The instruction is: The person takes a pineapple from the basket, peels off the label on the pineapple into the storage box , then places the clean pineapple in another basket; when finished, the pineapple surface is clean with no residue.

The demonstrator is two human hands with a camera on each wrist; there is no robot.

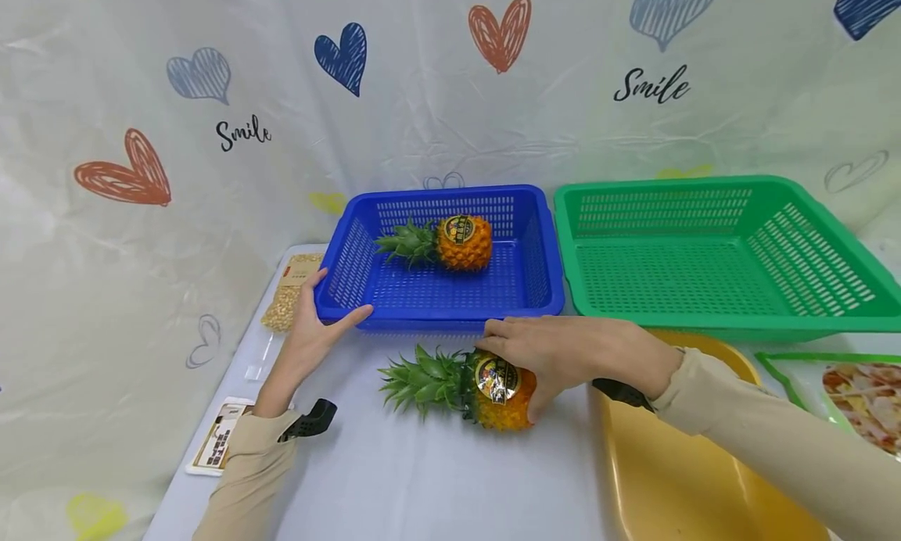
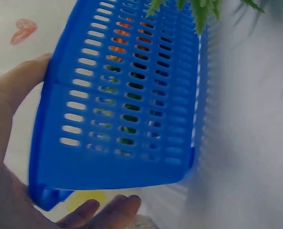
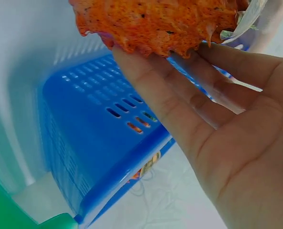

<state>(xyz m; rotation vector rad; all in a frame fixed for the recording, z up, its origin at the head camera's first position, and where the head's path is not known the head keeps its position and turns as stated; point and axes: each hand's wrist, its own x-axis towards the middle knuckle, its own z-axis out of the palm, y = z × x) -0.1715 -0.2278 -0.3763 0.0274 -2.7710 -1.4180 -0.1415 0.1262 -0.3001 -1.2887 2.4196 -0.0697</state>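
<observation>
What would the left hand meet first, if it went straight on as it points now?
Most likely the blue basket: its near left corner sits ahead of the left hand, between the spread thumb and fingers. Whether they already touch it is hard to tell.

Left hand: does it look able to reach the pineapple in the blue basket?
Likely yes: the left hand is at the near left corner of the open-topped blue basket, and nothing visible covers the pineapple inside.
</observation>
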